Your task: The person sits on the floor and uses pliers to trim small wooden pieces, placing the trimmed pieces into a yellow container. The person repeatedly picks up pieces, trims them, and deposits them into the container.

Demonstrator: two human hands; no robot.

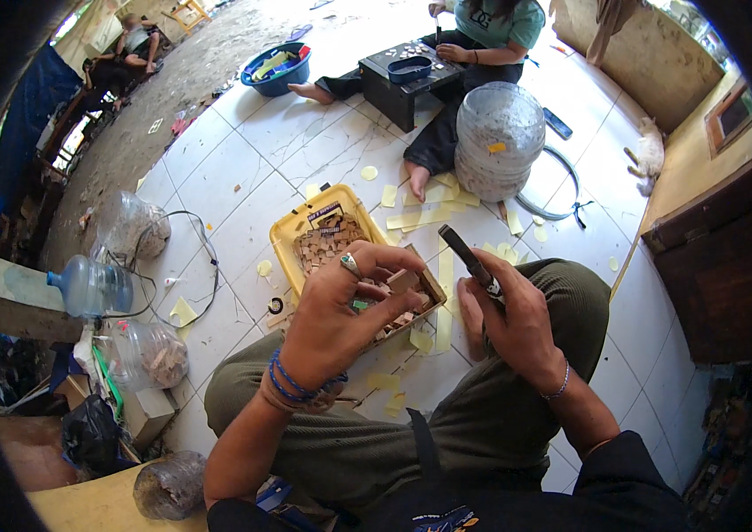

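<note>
My left hand (340, 306), with a ring and blue bracelets, pinches a small flat tan wooden piece (403, 281) between thumb and fingers. My right hand (518, 324) is closed around a slim dark hand tool (464, 254). Its tip points up and to the left; its exact kind is unclear. Beneath my left hand, a box (435, 291) of small pieces is partly covered. Just beyond it lies a yellow tray (284, 239) heaped with small wooden pieces (327, 239). The two hands are apart, above my crossed legs.
Yellow paper scraps (420, 217) litter the white tiles. Ahead, a person (495, 44) works at a low black table (389, 93) beside a large clear plastic container (500, 142). A blue basin (278, 75) stands farther off. Plastic bottles (92, 285) and a looped cable (214, 262) lie left; a cat (649, 151) rests right.
</note>
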